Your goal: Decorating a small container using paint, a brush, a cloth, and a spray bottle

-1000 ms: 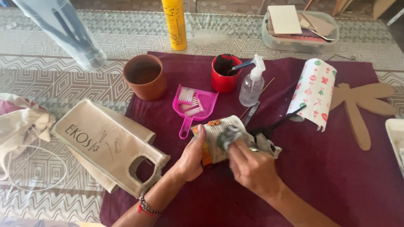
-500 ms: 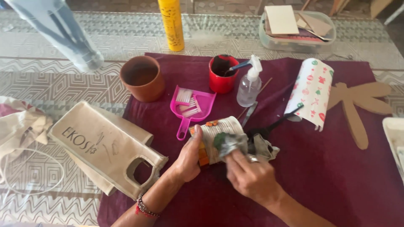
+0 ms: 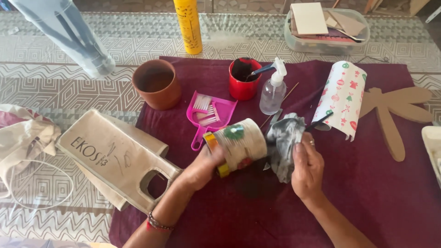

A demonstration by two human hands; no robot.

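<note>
The left hand grips the decorated can by its near end, tilted on its side above the maroon cloth. The right hand, formerly pressed against the can, now sits beside it, clutching the grey rag; wiping appears paused.

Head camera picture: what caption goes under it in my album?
Left hand tilts a decorated pot while right hand holds a grey cloth.

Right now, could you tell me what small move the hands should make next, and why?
Probably bring the grey cloth in the right hand back onto the decorated can, since the left hand holds it tilted on its side with the cloth beside its end.
</note>
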